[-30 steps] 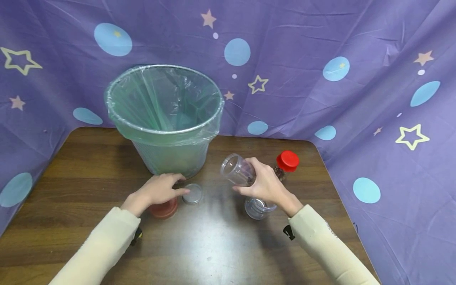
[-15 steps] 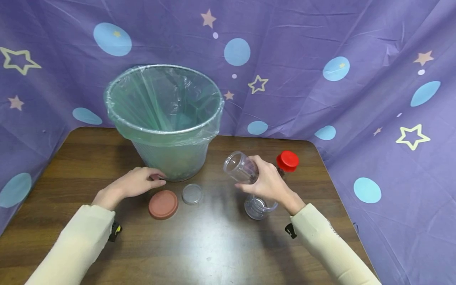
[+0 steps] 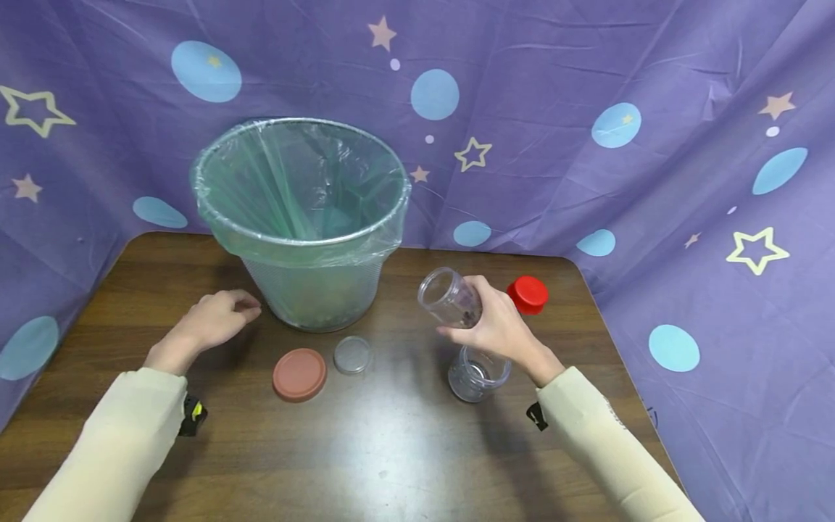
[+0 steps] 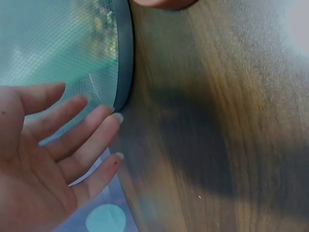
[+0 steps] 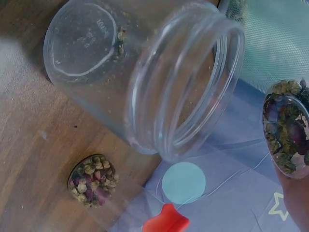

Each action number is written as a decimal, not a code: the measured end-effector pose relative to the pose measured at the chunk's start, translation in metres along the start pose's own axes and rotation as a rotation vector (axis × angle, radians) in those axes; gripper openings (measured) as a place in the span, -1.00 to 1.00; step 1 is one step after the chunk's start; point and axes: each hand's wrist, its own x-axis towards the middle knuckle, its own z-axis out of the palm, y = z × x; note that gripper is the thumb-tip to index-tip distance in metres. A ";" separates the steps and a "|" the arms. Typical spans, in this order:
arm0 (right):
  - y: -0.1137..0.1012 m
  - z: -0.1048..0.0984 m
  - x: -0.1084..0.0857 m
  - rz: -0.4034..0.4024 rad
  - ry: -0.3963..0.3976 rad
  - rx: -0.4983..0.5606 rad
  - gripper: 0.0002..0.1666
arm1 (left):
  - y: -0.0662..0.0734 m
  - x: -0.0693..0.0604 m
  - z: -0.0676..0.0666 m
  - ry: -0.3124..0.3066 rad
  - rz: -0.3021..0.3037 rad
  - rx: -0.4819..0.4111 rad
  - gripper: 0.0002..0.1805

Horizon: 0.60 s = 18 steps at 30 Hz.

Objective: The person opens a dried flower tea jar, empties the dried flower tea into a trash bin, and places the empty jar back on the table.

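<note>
My right hand (image 3: 502,326) grips a clear plastic jar (image 3: 446,293), tilted with its open mouth toward the upper left. Dried flowers and leaves (image 5: 287,128) lie in this jar's bottom end, at the right edge of the right wrist view. Below that hand stands a second clear jar (image 3: 471,380), lidless, with a few crumbs inside and a threaded neck (image 5: 181,87). My left hand (image 3: 212,319) hovers left of the bin with relaxed fingers, holding nothing. A reddish-brown lid (image 3: 299,374) and a clear lid (image 3: 353,354) lie flat on the table.
A mesh bin (image 3: 313,290) with a green liner (image 3: 293,250) stands at the back left. Behind my right hand is a red-capped container (image 3: 528,291); dried buds (image 5: 94,181) show below its cap in the right wrist view. Purple cloth (image 3: 522,87) hangs around the table.
My left hand has moved left, away from above the lids, to the left side of the bin. My right hand has shifted slightly up and right with the tilted jar.
</note>
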 end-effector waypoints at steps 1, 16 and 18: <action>0.000 -0.001 0.000 0.001 0.002 -0.006 -0.16 | -0.002 0.000 -0.002 0.023 -0.015 -0.012 -0.57; 0.002 -0.006 0.005 0.009 0.000 -0.031 -0.15 | 0.007 -0.003 -0.035 0.396 -0.232 -0.429 -0.47; 0.002 -0.006 0.005 0.005 -0.003 -0.026 -0.16 | 0.013 -0.002 -0.042 0.484 -0.246 -0.499 -0.48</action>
